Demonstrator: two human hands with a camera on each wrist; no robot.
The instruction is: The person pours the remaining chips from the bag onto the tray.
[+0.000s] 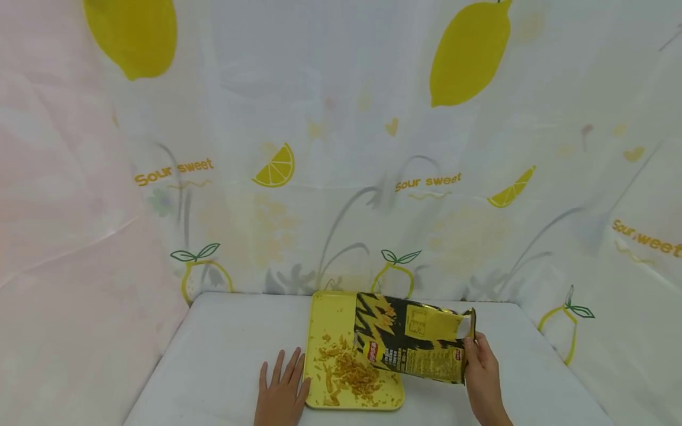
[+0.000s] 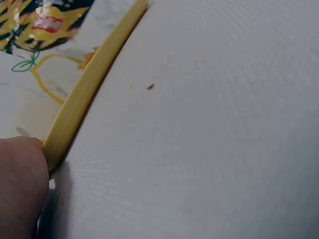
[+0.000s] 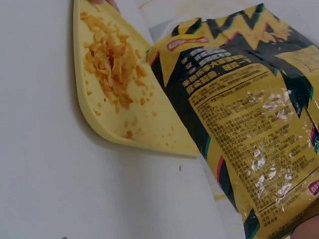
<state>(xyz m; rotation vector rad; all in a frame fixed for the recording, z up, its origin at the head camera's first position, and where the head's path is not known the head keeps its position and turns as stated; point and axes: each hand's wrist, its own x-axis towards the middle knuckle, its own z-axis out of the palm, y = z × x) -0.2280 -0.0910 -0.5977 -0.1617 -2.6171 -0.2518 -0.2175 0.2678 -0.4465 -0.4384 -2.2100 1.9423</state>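
My right hand (image 1: 483, 373) grips the right end of a black and yellow chip bag (image 1: 415, 337), pinching it between thumb and fingers. The bag lies tilted over the right side of a yellow tray (image 1: 331, 307), its left end above the tray. Broken orange chips (image 1: 354, 373) and crumbs are heaped on the tray; the right wrist view shows the chip pile (image 3: 112, 62) beside the bag (image 3: 244, 124). My left hand (image 1: 282, 390) lies flat with fingers spread, its thumb touching the tray's left edge. In the left wrist view, part of that hand (image 2: 20, 184) meets the tray rim (image 2: 89, 79).
The tray stands on a white table (image 1: 234, 331). Behind it hangs a pale curtain (image 1: 330, 225) with lemon prints, and similar sheets close off both sides. A small dark crumb (image 2: 150, 86) lies on the white tabletop beside the tray.
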